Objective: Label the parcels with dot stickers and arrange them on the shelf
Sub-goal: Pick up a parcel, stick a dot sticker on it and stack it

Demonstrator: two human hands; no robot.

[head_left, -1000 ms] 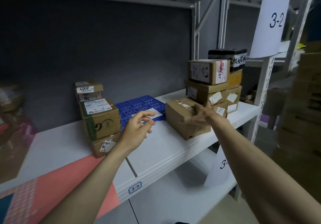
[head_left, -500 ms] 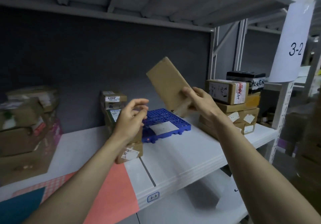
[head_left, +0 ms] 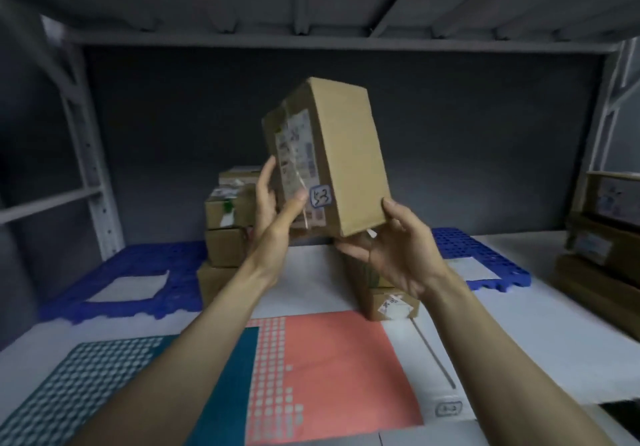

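Moved since half a second ago: parcel (head_left: 325, 158), then tilted in the right hand alone, now upright before the camera, both hands on it. View has swung left, over the sticker sheets (head_left: 311, 369).
Progress: shipping label and a small numbered tag visible on the parcel; dot sticker not seen. Labelling and shelving judged outstanding. Other boxes (head_left: 228, 217) already stand on the shelf (head_left: 519, 334).
Left hand (head_left: 273, 210): thumb and fingers clasp the parcel's left edge.
Right hand (head_left: 391, 255): curled round the lower right corner.
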